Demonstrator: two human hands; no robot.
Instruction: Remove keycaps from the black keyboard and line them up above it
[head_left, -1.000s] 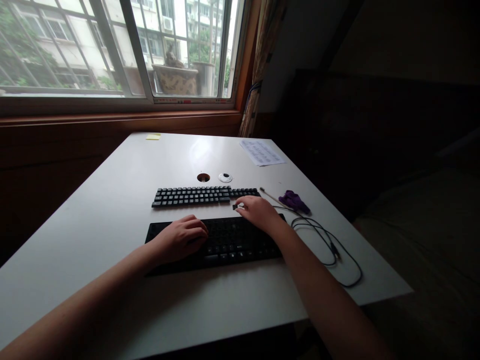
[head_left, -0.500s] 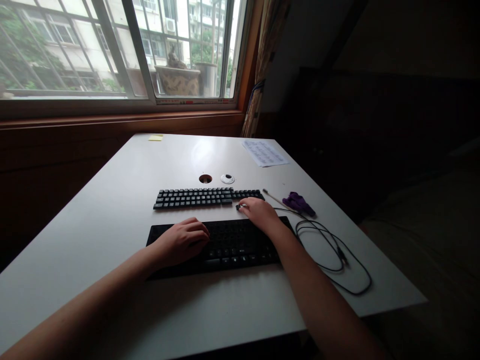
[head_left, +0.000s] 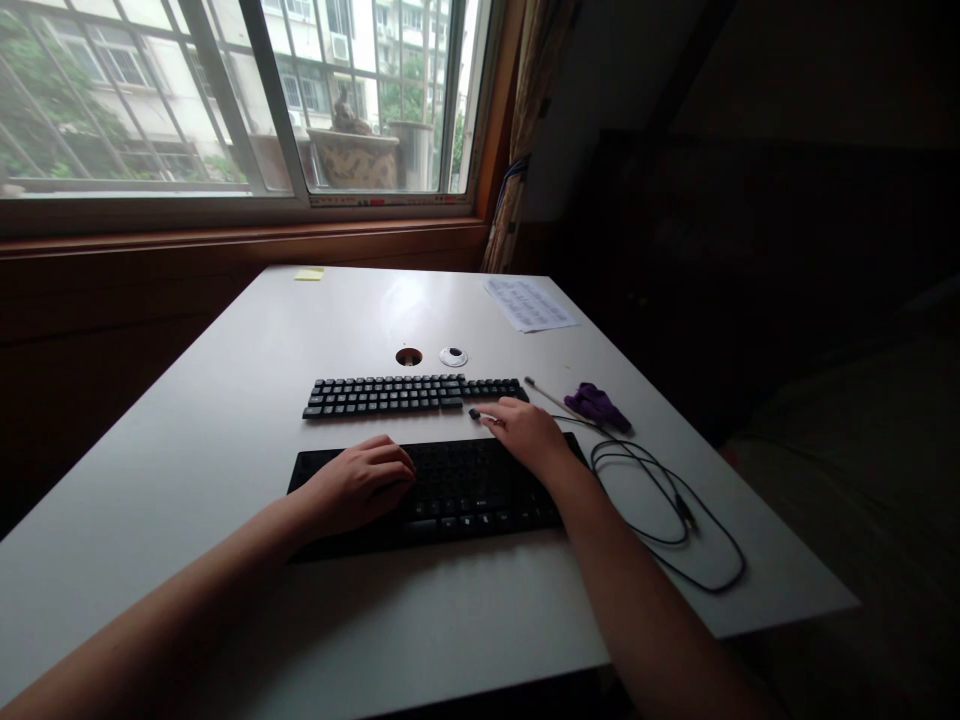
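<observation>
A black keyboard (head_left: 480, 520) lies across the near part of the white table. Over its left half rests my left hand (head_left: 367, 478), fingers curled together and tips pointing down; anything between them is hidden. Beyond the keyboard, black keycaps (head_left: 382, 396) are laid out in rows, with a smaller group of keycaps (head_left: 495, 387) to their right. My right hand (head_left: 525, 430) reaches over the keyboard's upper right edge. Its index finger is stretched out to a loose keycap (head_left: 474, 413) on the table, just below the rows, with the thumb apart from it.
Right of the keyboard lies a coiled black cable (head_left: 660, 480). Near it are a purple cloth (head_left: 598, 407) and a thin stick (head_left: 551, 393). Farther back are a round table hole (head_left: 409, 357), a white ring cover (head_left: 454, 357), printed sheets (head_left: 529, 305) and yellow sticky notes (head_left: 309, 274).
My right hand's fingers have loosened from the loose keycap, which now shows more fully on the table. The left hand stays over the keyboard. The view has shifted slightly.
</observation>
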